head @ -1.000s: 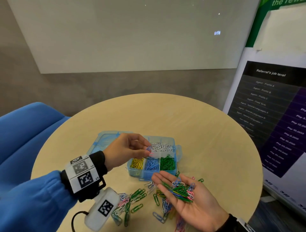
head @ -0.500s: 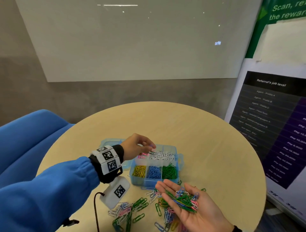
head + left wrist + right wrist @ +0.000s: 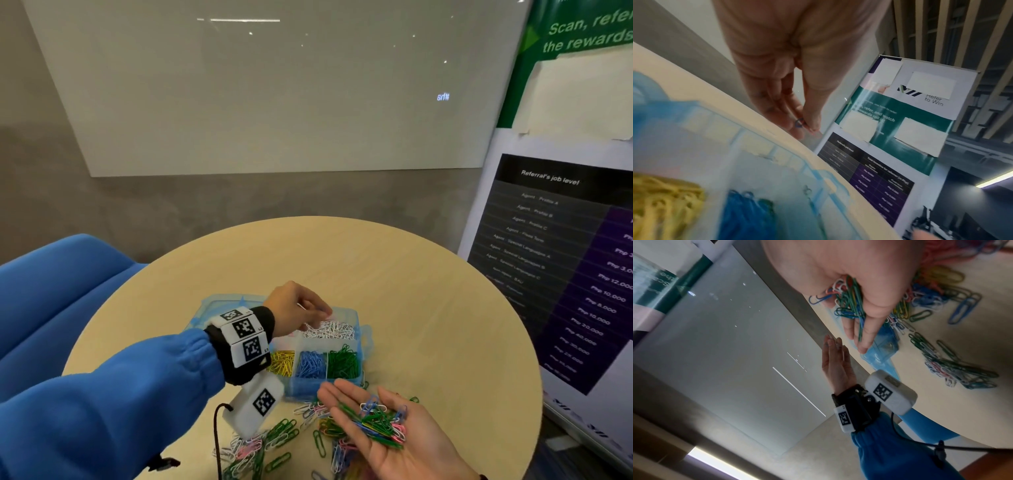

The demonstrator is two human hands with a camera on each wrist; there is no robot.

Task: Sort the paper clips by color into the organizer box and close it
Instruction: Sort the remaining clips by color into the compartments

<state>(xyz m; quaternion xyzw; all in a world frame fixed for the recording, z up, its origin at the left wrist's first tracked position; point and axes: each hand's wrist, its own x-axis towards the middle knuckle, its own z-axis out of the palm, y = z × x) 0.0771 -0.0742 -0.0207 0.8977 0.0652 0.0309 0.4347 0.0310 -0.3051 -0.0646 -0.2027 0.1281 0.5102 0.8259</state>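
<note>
The blue organizer box (image 3: 325, 385) sits open on the round wooden table (image 3: 428, 308), its lid (image 3: 219, 305) folded flat behind it on the side away from the person. Inside the box, the row nearest the person holds yellow clips (image 3: 281, 362) on the left, blue clips (image 3: 311, 364) in the middle and green clips (image 3: 343, 363) on the right; behind the green and blue ones lies a compartment of white clips (image 3: 329, 329). The left hand (image 3: 294, 310) hovers over the rear of the box, just above the white compartment, and the left wrist view shows its thumb and fingertips (image 3: 812, 125) pinched together on a single blue paper clip (image 3: 798, 123). The right hand (image 3: 390, 435) waits just in front of the box on the person's side, palm up with fingers relaxed and spread, cradling a mixed handful of clips (image 3: 378, 423), mostly green with blue, pink and white among them. Beneath and to the left of that palm, in front of the box, loose unsorted clips (image 3: 263, 448) lie scattered on the table. A blue chair (image 3: 61, 291) stands left of the table, and a printed banner (image 3: 561, 274) stands to the right of it.
</note>
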